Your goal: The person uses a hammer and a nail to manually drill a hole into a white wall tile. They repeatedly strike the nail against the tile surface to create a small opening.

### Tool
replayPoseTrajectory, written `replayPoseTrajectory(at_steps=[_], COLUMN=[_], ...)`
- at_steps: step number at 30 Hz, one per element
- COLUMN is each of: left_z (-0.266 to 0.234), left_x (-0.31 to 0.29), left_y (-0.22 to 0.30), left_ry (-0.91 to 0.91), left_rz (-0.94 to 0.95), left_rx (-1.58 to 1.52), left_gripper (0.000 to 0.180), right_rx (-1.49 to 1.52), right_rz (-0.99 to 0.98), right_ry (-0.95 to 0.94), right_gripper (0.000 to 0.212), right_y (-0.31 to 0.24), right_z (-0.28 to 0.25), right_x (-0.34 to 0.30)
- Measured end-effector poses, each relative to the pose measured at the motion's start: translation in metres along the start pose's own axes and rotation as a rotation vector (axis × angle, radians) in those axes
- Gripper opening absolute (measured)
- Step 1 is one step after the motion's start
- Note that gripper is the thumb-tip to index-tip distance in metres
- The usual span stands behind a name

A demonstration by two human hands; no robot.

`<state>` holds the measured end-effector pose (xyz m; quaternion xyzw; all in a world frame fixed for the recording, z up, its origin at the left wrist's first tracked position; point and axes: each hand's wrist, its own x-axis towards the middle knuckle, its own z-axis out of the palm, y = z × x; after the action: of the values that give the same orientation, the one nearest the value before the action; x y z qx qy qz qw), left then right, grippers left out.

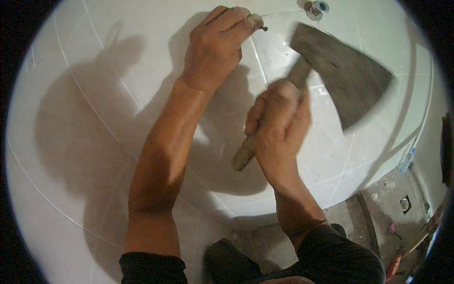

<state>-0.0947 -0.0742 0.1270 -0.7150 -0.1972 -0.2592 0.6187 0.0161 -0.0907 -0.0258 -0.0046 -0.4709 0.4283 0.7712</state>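
My right hand (pixel 279 123) is wrapped round the wooden handle (pixel 243 155) of a hatchet. Its broad, dark, worn blade (pixel 347 71) flares out to the right, slightly smeared by motion. The blunt back of the head is on the left, close to my left hand. My left hand (pixel 220 40) is raised against the pale tiled wall (pixel 161 28), with fingers pinched together. From the fingertips pokes a small dark nail (pixel 265 29), its head showing and its shank mostly hidden. A gap separates the hatchet head from the nail.
A round metal pipe fitting (pixel 317 9) juts from the tiles just above the hatchet. At the lower right lie a rough concrete floor (pixel 388 199) with a square drain opening (pixel 405 204), a plastic bottle (pixel 406 161) and an orange-red handled tool (pixel 393 266).
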Motion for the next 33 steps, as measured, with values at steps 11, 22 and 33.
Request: replayPoseTrajectory(at_steps=[11, 22, 33], left_z=[0.008, -0.001, -0.011], left_x=[-0.005, 0.01, -0.008], left_y=[-0.001, 0.011, 0.026], left_ry=[0.048, 0.039, -0.146], left_rz=[-0.091, -0.143, -0.43], left_rx=[-0.082, -0.101, -0.293], left_gripper=[0.005, 0.006, 0.013], right_rx=[-0.08, -0.135, 0.065], right_rz=[0.011, -0.028, 0.161], right_ry=[-0.081, -0.087, -0.025], right_gripper=[0.037, 0.043, 0.041], right_y=[0.012, 0.013, -0.026], right_z=[0.001, -0.006, -0.049], right_x=[0.01, 0.012, -0.025])
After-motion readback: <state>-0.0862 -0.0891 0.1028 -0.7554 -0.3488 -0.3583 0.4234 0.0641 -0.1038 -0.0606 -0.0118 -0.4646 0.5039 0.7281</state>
